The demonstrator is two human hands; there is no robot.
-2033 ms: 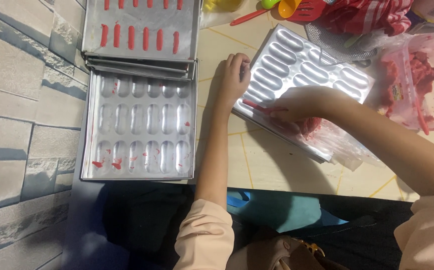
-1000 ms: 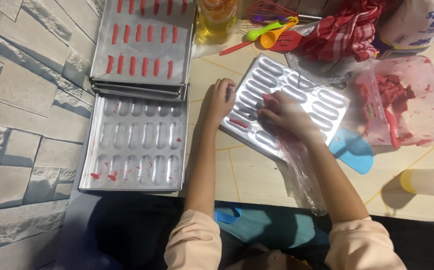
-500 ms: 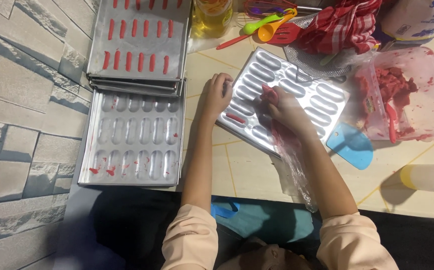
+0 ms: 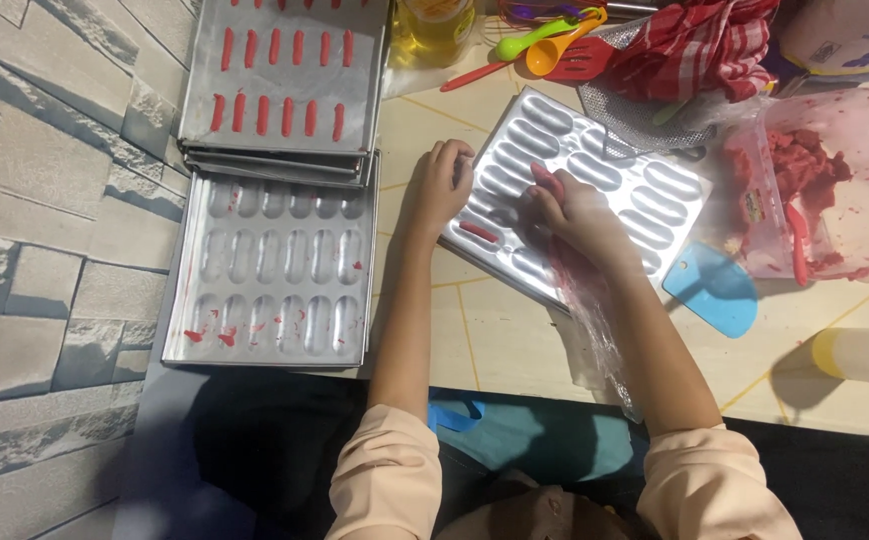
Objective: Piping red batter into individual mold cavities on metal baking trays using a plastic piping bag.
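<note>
1. The left hand (image 4: pixel 442 185) rested on the near-left edge of a silver mould tray (image 4: pixel 655 195) with oval hollows, fingers curled over its rim in a closed grip on that edge.
2. The right hand (image 4: pixel 577 215) lay over the middle of the same tray, its grip closed around a clear piping bag (image 4: pixel 600 330) smeared with red batter; the bag trailed back along the forearm toward the person.
3. A red tip (image 4: pixel 545 180) showed just above the right fingers, over one hollow of the tray.
4. One hollow near the left hand held a piped red strip (image 4: pixel 479 232); the other hollows in sight looked bare.
5. The mould tray sat tilted on the pale worktop (image 4: pixel 495 340), between the two arms and beyond them.
6. To the left lay an emptied mould tray (image 4: pixel 270 270) with red smears in its hollows.
7. Beyond it, a stack of flat trays (image 4: pixel 285 80) carried two rows of red strips on top.
8. To the right stood a clear tub (image 4: pixel 835 190) of red batter, and a blue scraper (image 4: pixel 715 290) lay just beside the mould tray.
9. At the far edge were coloured spoons (image 4: pixel 555 45) and a red checked cloth (image 4: pixel 700 45).
</note>
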